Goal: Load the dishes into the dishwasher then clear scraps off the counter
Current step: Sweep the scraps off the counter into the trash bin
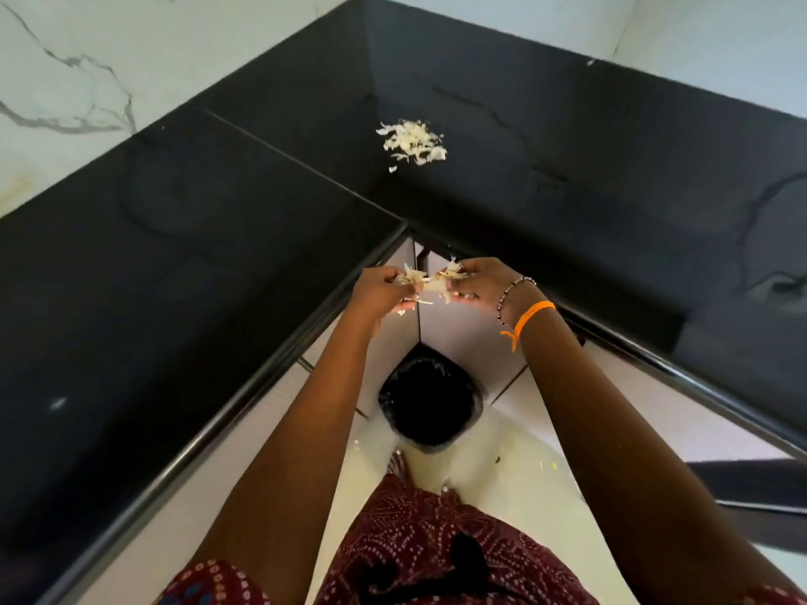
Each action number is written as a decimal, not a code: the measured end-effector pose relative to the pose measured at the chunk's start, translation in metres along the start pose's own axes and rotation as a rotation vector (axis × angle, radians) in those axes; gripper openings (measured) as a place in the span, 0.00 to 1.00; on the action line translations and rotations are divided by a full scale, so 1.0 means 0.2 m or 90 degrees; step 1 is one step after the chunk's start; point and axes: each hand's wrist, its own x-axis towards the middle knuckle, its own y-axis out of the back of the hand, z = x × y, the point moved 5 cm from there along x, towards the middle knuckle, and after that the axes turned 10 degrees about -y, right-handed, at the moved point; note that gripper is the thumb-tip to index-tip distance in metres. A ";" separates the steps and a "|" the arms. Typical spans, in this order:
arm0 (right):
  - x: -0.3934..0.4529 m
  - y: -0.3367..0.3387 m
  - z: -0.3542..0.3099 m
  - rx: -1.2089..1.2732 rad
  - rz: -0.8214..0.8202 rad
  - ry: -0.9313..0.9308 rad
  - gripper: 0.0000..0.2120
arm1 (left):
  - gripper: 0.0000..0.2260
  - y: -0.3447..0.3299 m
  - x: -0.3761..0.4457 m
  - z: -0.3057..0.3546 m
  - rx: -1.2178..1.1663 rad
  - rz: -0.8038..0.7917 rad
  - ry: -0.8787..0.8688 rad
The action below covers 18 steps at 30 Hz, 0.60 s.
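At frame centre, the fingers of the left hand and right hand curl and pinch a shared clump of pale scraps between them, the 2 hands nearly touching. A beaded bracelet and an orange band circle the right wrist. Directly below the hands in the frame sits a black-lined bin on the floor. A second scrap pile lies on the black counter, upper centre.
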 end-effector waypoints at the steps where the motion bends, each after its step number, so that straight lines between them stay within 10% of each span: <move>1: 0.01 -0.01 0.05 0.026 -0.011 -0.011 0.15 | 0.08 -0.02 -0.02 -0.04 0.004 0.000 0.008; 18: 0.80 -0.26 1.06 0.002 -0.061 -0.203 0.10 | 0.04 -0.21 0.31 -1.31 -0.012 -0.008 0.277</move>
